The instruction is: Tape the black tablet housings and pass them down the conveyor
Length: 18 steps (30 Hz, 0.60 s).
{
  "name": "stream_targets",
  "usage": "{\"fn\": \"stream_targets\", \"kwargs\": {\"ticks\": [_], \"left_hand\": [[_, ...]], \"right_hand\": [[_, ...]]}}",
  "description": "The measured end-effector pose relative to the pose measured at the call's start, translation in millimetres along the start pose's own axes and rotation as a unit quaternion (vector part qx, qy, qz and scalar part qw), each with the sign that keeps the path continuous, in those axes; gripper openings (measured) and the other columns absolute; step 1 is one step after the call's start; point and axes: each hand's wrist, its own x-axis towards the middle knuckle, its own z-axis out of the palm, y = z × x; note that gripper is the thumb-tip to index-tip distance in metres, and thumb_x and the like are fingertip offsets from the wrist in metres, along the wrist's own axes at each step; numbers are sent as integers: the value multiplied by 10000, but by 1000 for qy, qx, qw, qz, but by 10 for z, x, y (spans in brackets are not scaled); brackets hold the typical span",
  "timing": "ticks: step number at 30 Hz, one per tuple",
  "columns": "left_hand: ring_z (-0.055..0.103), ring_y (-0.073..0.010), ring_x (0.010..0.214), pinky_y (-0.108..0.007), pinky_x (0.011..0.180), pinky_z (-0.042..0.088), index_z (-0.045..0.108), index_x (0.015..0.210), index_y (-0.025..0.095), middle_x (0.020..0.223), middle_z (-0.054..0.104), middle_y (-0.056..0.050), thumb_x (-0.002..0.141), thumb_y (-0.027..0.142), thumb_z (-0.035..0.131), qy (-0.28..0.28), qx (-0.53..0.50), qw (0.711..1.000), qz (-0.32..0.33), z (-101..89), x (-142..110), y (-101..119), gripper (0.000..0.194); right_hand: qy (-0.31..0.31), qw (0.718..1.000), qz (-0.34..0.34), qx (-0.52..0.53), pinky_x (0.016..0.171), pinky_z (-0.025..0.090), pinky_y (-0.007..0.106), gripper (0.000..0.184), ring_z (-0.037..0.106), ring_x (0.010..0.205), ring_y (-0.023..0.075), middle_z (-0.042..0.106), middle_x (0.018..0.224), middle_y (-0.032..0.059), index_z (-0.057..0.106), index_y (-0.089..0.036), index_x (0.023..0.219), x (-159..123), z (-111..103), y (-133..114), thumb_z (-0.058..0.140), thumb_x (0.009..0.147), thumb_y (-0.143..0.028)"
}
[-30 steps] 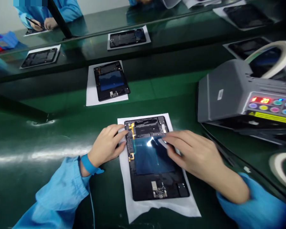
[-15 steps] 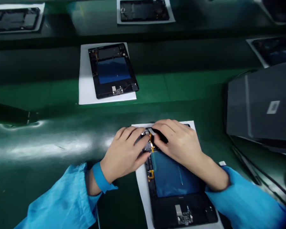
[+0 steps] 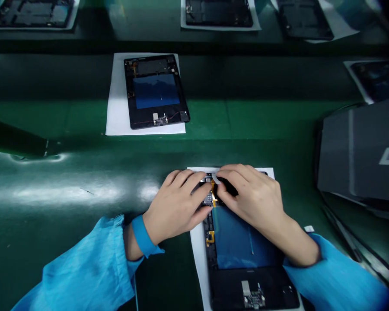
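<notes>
An opened tablet [image 3: 246,237] lies on a white sheet [image 3: 198,263], with a blue film-covered battery area, orange flex cables and a small circuit board at its lower end. My left hand [image 3: 181,203] rests over its upper left corner, fingers bent and apart, fingertips touching near an exposed board and an orange flex cable [image 3: 213,190]. Between the thumb and index finger of my right hand [image 3: 253,194] is a small whitish strip [image 3: 215,178] at the tablet's upper end. The right fingers cover part of that end, and their exact grip is partly hidden.
Another opened tablet [image 3: 155,93] lies on white paper further back. More tablets stand along the far level, one [image 3: 218,13] near the middle. To the right is a dark grey box-like object [image 3: 359,155] with a label, and cables below it. A green cylinder [image 3: 16,136] is at left.
The view has shifted slightly, so the near tablet and both hands appear further right. The whitish strip looks more curved at the right fingertips. Both hands keep nearly the same pose.
</notes>
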Motion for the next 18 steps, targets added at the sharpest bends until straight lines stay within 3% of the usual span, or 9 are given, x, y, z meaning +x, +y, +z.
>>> {"fn": "stream_targets", "kwargs": {"ticks": [18], "left_hand": [[468, -270, 1149, -431, 1001, 374, 567, 1150, 182, 1227, 561, -82, 903, 382, 481, 2, -11, 1000, -12, 18, -39, 17, 329]], "right_hand": [[-19, 995, -71, -61, 696, 456, 301, 148, 619, 846, 191, 698, 996, 38, 686, -158, 936, -20, -16, -65, 561, 859, -175]]}}
